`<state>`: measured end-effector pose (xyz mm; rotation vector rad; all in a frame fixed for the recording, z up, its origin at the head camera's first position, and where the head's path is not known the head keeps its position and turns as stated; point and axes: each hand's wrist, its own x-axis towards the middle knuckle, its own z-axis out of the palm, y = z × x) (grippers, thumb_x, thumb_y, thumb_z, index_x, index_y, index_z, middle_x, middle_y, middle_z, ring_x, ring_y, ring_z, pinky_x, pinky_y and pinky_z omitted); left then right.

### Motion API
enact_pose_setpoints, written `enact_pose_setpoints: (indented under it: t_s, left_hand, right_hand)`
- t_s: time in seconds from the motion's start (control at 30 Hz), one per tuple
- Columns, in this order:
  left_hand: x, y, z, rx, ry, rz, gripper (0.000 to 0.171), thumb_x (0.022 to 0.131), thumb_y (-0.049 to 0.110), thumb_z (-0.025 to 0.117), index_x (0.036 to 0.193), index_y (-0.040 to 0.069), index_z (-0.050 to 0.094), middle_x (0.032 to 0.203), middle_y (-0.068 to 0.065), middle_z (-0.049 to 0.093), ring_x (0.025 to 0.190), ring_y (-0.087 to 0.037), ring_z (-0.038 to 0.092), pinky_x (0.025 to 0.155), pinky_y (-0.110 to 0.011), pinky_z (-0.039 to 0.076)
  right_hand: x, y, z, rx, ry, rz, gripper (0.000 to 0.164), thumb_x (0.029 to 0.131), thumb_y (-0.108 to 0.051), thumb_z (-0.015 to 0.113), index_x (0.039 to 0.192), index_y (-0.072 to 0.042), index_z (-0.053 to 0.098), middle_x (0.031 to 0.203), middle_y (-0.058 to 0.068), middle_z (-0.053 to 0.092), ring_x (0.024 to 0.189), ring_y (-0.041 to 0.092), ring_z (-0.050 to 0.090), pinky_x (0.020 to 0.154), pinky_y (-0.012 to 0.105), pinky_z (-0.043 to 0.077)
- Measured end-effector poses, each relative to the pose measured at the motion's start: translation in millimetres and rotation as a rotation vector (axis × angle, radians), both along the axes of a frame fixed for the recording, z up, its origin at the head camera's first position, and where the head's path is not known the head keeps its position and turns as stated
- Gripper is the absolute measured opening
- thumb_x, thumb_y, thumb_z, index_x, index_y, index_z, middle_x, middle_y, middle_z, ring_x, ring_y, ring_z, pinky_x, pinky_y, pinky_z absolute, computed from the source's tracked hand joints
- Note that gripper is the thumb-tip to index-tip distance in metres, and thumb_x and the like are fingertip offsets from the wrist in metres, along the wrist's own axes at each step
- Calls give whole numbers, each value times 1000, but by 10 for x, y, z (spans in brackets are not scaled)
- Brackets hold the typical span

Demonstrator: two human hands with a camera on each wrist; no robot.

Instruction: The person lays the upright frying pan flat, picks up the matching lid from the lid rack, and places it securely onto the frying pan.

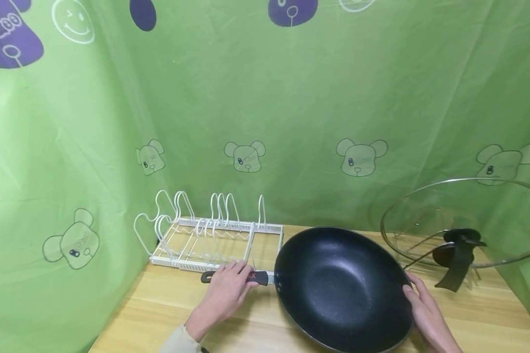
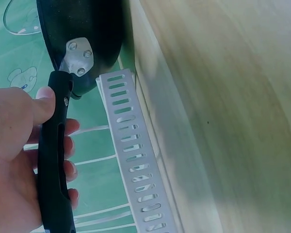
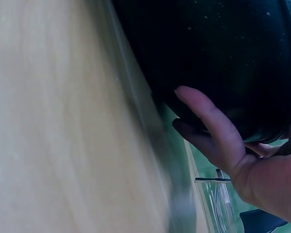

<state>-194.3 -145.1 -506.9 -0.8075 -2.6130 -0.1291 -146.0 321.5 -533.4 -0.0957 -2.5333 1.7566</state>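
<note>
A black wok is held tilted above the wooden table, its dark inside facing the head camera. My left hand grips its long black handle; in the left wrist view the fingers wrap round the handle, close to the riveted silver bracket. At the opposite side, my right hand holds the wok's rim, thumb at the edge. The right wrist view shows fingers spread against the outside of the wok. Directly behind the left hand is a white wire rack.
A large glass lid with a metal rim and black knob stands at the right, close to the right hand. Thin metal wires show around its base. Green patterned cloth hangs behind and beside the wooden table.
</note>
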Motion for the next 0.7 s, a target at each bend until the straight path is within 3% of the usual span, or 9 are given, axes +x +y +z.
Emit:
enact_pose_setpoints:
  t_s: [0.3,0.5,0.7]
  left_hand:
    - [10,-1,41,32,-10,1,36,101,47,60,118,17,69,107,3,64,99,-17,60,91,-41,53]
    - [11,-11,65,29,-32,4,35,100,46,62,118,17,68,103,3,62,99,-18,61,96,-48,53]
    - [6,-4,87,26,-53,2,35,100,45,63,118,16,69,101,2,62,99,-20,61,96,-49,53]
  right_hand:
    - [-14,25,10,-41,-37,17,59,114,-34,26,158,3,13,152,38,27,99,-18,45,80,16,48]
    - [-15,30,-19,-195,-86,19,53,113,-34,32,157,-10,17,139,30,42,95,4,65,77,39,59]
    - [-23,68,-18,-233,-101,20,49,113,-31,38,155,-15,21,122,15,60,90,15,70,72,45,61]
